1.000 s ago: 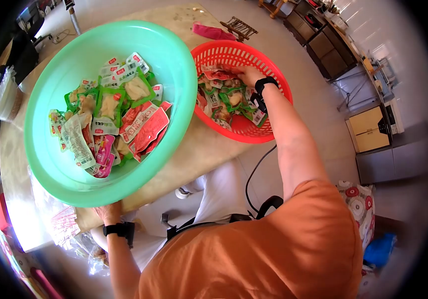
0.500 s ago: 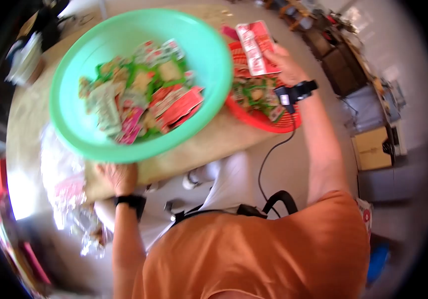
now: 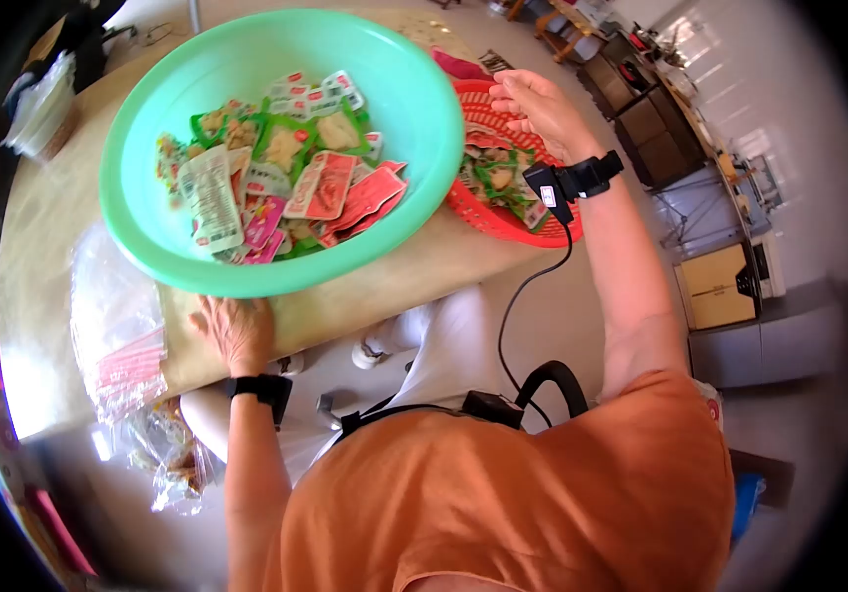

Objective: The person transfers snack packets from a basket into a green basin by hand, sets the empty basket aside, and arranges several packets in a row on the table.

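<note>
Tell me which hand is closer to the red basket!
The right. The right hand is over the red basket, while the left hand is at the table's edge, beside the green basin, well away from the basket.

Orange shirt [image 3: 483, 483], white trousers [image 3: 450, 345], black wristbands [image 3: 596, 175]

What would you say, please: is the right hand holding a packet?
No, the right hand is raised by the red basket with nothing visible in its grasp.
</note>
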`<move>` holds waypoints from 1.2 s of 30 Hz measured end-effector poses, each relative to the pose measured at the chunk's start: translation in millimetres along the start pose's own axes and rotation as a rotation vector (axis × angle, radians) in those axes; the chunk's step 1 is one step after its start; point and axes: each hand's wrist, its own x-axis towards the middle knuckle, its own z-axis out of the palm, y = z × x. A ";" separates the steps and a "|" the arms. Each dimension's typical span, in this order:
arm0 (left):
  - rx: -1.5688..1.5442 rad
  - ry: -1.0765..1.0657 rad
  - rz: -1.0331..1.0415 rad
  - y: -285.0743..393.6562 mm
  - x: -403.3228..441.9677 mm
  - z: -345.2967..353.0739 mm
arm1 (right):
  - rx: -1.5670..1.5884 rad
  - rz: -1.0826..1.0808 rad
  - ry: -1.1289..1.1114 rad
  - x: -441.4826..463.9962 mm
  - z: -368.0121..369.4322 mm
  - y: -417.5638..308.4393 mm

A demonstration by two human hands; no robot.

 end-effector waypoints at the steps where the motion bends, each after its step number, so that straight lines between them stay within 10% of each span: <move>1: 0.003 -0.008 -0.005 0.7 -0.9 -0.8 | -0.028 0.001 0.025 5.3 -12.9 6.7; 9: 0.127 -0.130 0.009 1.7 -2.0 0.2 | -0.197 -0.024 0.239 82.6 -48.1 97.1; 15: 0.142 0.064 0.217 -19.2 -0.1 30.5 | -0.779 0.182 -0.088 93.6 -9.8 138.7; 24: 0.185 -0.115 0.040 -7.1 -0.3 20.8 | -0.676 -0.326 -0.208 110.3 -6.5 203.6; 27: 0.160 -0.184 0.023 -6.6 -2.6 24.2 | -0.929 -0.444 -0.097 97.7 -1.6 188.9; 30: 0.761 0.007 0.215 -32.4 -5.2 44.4 | -1.136 -0.286 -0.005 93.2 3.4 181.3; 32: 0.120 0.022 0.154 -6.1 0.2 10.9 | -1.087 -0.197 0.151 92.1 -4.6 173.4; 36: 0.135 0.186 0.137 -9.1 2.0 20.1 | -0.836 -0.290 0.628 91.5 -28.8 149.3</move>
